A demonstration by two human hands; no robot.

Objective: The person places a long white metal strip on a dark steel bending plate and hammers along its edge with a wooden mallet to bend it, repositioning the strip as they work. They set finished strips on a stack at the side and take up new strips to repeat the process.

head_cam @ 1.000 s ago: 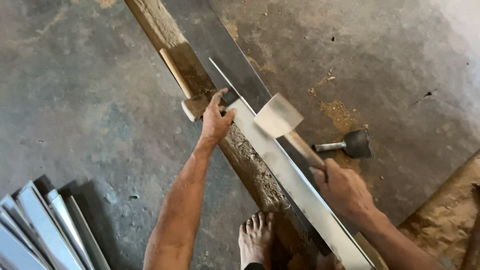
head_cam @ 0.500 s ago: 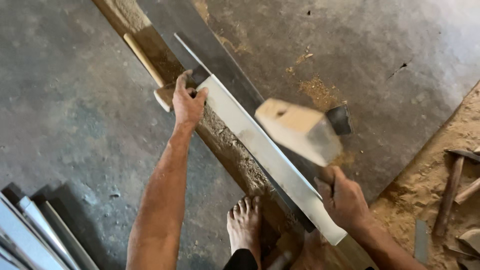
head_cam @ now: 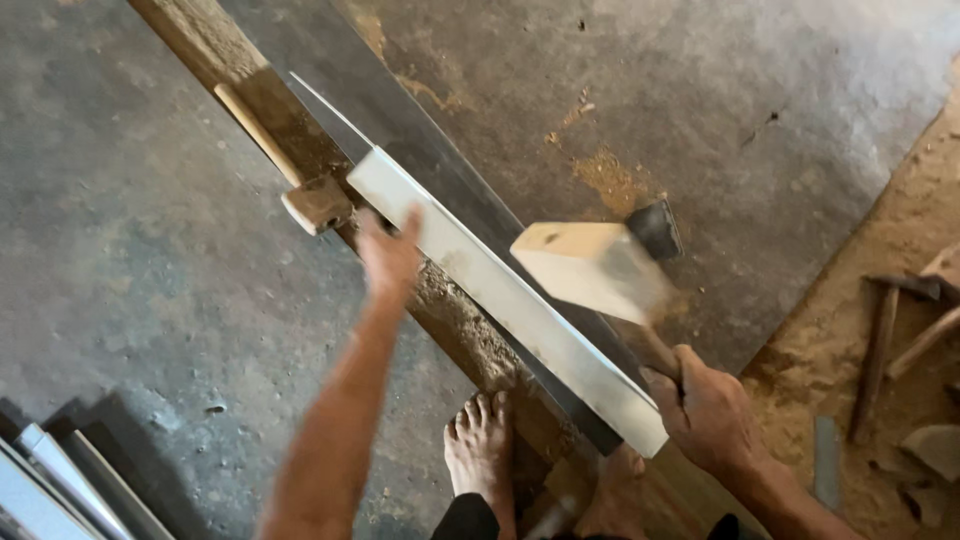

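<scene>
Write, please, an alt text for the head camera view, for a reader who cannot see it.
The right hand swings a blurred wooden mallet above a folded metal strip that lies along a rusty beam on the concrete floor, while the left hand steadies the strip. A second mallet lies on the beam, and a bare foot rests beside it.

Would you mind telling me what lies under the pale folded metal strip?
The metal strip lies along a rusty beam, beside a dark sheet. What it rests on directly underneath is covered.
</scene>
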